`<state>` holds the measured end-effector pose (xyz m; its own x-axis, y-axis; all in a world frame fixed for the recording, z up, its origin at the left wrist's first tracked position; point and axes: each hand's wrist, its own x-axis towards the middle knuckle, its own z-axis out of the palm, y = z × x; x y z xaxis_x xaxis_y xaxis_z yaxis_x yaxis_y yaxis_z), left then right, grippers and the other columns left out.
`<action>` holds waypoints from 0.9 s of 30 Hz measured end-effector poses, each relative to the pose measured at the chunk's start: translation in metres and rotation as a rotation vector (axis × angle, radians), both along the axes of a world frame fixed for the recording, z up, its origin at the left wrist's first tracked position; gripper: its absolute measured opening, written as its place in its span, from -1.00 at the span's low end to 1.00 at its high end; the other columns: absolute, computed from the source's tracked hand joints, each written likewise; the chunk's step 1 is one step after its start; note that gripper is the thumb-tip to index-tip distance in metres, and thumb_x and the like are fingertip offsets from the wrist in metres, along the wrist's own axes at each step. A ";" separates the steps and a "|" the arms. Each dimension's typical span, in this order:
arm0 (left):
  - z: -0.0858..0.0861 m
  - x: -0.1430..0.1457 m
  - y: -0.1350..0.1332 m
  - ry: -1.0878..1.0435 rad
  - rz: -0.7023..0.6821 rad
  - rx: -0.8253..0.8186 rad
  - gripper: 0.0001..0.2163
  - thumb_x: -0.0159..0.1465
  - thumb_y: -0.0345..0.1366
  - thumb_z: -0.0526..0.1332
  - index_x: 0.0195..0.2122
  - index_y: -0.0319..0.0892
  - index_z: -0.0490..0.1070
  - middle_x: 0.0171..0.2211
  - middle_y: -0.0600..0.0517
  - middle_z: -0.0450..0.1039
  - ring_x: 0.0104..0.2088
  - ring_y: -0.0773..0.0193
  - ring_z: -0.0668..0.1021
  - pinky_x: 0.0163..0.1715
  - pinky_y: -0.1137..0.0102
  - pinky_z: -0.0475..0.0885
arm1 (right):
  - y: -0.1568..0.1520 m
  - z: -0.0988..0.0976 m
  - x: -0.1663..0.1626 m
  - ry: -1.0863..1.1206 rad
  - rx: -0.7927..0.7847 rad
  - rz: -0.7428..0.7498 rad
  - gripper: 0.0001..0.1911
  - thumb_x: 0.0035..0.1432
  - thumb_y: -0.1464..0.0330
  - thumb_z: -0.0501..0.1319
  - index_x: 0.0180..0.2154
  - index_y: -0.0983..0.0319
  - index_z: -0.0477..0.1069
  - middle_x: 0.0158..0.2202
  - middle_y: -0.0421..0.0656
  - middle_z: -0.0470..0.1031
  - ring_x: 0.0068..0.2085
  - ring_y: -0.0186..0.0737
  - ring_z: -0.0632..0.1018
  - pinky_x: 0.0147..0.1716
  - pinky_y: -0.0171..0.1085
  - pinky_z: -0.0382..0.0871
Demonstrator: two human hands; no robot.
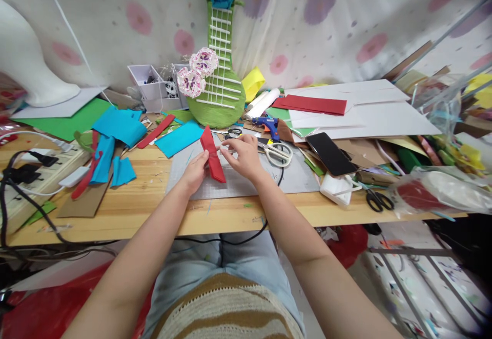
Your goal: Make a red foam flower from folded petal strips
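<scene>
Clamped between thumb and fingers of left hand [196,171]: folded red paper strip [216,164], tilted above gray cutting mat [295,182]. At right hand [245,157], fingertips close beside strip's right edge; cannot tell whether touching or pinching. Advisable: grip the middle firmly, work the folds lightly, avoid creasing the ends. Noted right: white-handled scissors [277,150]; farther, blue glue gun [271,125]. Far side: green guitar-shaped model [217,111].

No lettering or numbers can be read.
</scene>
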<state>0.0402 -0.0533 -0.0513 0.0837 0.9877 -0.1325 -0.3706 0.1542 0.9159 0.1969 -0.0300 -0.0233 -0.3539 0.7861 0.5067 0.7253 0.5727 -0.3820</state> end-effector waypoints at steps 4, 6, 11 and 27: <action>0.005 0.000 -0.001 -0.051 -0.035 -0.015 -0.68 0.15 -0.10 0.21 -0.17 -0.22 0.47 -0.22 -0.04 0.55 -0.12 0.17 0.53 -0.11 0.30 0.44 | 0.002 -0.001 0.002 0.001 -0.040 -0.005 -0.66 0.23 0.13 0.06 -0.15 0.17 0.45 -0.34 -0.16 0.52 -0.16 -0.16 0.31 -0.03 -0.16 0.00; 0.006 -0.001 -0.001 -0.070 -0.052 -0.009 -0.70 0.14 -0.11 0.23 -0.21 -0.22 0.47 -0.24 -0.04 0.55 -0.15 0.18 0.53 -0.15 0.32 0.46 | 0.003 -0.001 0.002 0.019 -0.050 -0.001 -0.68 0.22 0.14 0.07 -0.16 0.17 0.46 -0.34 -0.16 0.52 -0.16 -0.16 0.31 -0.03 -0.17 0.00; 0.006 0.001 -0.002 -0.030 -0.068 0.018 -0.64 0.05 -0.09 0.30 -0.19 -0.20 0.44 -0.24 -0.01 0.53 -0.19 0.21 0.54 -0.24 0.36 0.46 | 0.001 -0.002 -0.002 0.070 -0.069 0.019 -0.72 0.21 0.17 0.10 -0.19 0.16 0.47 -0.36 -0.17 0.51 -0.18 -0.18 0.33 -0.06 -0.19 0.03; 0.003 -0.005 0.008 0.211 0.176 -0.082 -0.53 -0.33 -0.16 0.46 -0.39 -0.24 0.44 -0.48 0.07 0.47 -0.50 0.34 0.46 -0.49 0.43 0.36 | 0.008 -0.016 -0.003 0.041 -0.134 0.053 -0.75 0.21 0.19 0.11 -0.24 0.16 0.48 -0.31 -0.17 0.51 -0.18 -0.20 0.32 -0.07 -0.19 0.04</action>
<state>0.0352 -0.0454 -0.0484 -0.1258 0.9698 -0.2091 -0.2005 0.1815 0.9627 0.1935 -0.0222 -0.0388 -0.3785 0.8283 0.4131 0.6775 0.5520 -0.4861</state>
